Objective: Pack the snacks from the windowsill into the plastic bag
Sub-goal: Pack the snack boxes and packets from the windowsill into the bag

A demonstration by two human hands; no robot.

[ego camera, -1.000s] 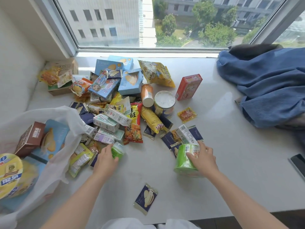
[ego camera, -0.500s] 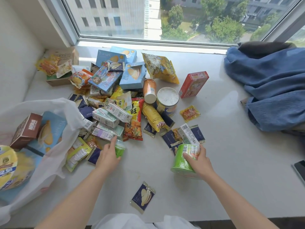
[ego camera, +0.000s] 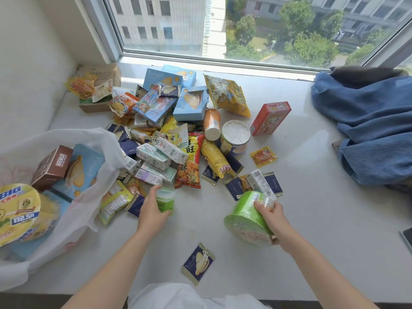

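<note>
Packing from a loose heap, the person has one snack in each hand. The left hand (ego camera: 153,211) curls its fingers round a small green cup (ego camera: 165,200) at the near edge of the snack pile (ego camera: 174,139); whether the cup is clear of the sill cannot be told. The right hand (ego camera: 270,219) grips a large green tub (ego camera: 247,216) by its side wall, tilted so its foil lid faces the camera and apparently lifted off the surface. Holding the tub by the wall probably leaves the wrist free to tip it into the bag.

The plastic bag (ego camera: 89,210) lies at the left with its mouth slumped open toward the pile, so each item has only a short way to go. It already holds a brown box (ego camera: 52,167), a pale blue box (ego camera: 85,168) and a big yellow bowl (ego camera: 16,211). Most of the snacks are not yet packed: blue boxes, yellow pouches, small cartons, a red box (ego camera: 270,118) and a white-lidded can (ego camera: 235,137) stay on the sill, and one dark blue sachet (ego camera: 198,263) lies apart, near the person.

The windowsill (ego camera: 312,219) is a pale, smooth, faintly glossy slab beneath a wide window (ego camera: 245,25) that looks down on buildings and trees. A blue cloth (ego camera: 367,130) is heaped at the right, and a white wall closes the left side.
</note>
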